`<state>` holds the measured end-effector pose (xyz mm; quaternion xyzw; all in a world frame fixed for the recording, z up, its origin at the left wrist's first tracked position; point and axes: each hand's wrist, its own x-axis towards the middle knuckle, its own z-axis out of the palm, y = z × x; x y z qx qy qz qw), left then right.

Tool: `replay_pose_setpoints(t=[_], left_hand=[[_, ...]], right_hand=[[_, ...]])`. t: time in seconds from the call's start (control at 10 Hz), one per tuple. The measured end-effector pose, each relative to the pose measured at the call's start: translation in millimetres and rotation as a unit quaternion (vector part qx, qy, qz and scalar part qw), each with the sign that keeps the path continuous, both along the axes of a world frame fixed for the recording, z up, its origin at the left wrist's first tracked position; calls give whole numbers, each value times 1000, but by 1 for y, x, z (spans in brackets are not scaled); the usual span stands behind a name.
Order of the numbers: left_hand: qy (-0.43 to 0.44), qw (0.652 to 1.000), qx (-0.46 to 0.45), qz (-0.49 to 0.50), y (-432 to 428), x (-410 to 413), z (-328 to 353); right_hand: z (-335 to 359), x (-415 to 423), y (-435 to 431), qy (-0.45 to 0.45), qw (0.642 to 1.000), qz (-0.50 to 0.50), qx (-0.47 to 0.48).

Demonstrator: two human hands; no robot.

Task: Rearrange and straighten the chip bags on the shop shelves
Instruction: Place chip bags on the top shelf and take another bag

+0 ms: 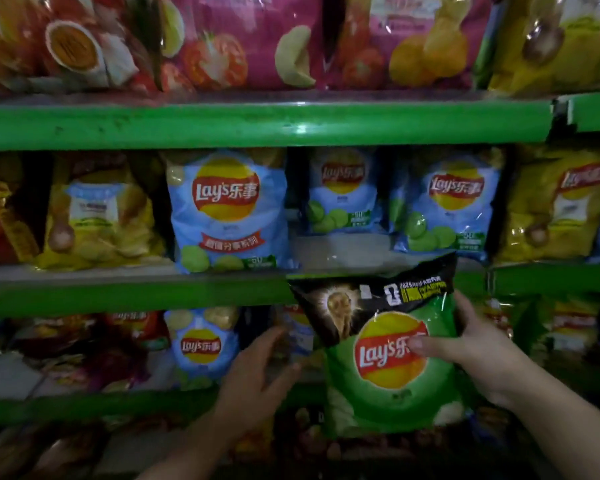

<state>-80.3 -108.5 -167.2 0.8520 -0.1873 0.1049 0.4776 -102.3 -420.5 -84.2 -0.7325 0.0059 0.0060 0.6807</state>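
A green Lay's bag with a black top [388,362] hangs in front of the lower shelf, gripped on its right edge by my right hand [471,351], thumb across the logo. My left hand [260,372] is spread open just left of the bag, fingers reaching toward the gap on the lower shelf, not touching the bag. On the middle shelf stand a large blue Lay's bag [227,213] and two smaller blue ones [343,192] [447,206]; the first small one sits further back.
Green shelf edges [257,124] run across the view. Pink tomato bags [243,43] fill the top shelf. Yellow bags [97,216] [558,206] flank the blue ones. A small blue bag [201,344] and dark red bags [94,348] sit lower left.
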Motion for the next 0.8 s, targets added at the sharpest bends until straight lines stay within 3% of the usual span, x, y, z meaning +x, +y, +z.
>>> replay_pose_setpoints(t=[0.1, 0.2, 0.3, 0.4, 0.5, 0.6, 0.8], left_hand=[[56, 991, 88, 81, 3, 38, -22], [101, 984, 90, 116, -7, 82, -14], [167, 981, -16, 93, -20, 116, -8], [268, 957, -65, 92, -38, 134, -12], [302, 941, -98, 121, -50, 139, -18], [261, 948, -82, 162, -54, 131, -25], [168, 940, -161, 250, -62, 111, -19]], right_hand=[[-26, -2, -14, 43, 999, 7, -3], [-49, -1, -29, 73, 997, -4, 0], [-64, 3, -39, 76, 997, -25, -3], [-74, 9, -48, 82, 996, -38, -4], [-81, 15, -55, 81, 996, -43, -2], [-85, 19, -59, 70, 996, -55, 13], [-88, 25, -59, 28, 995, -98, 12]])
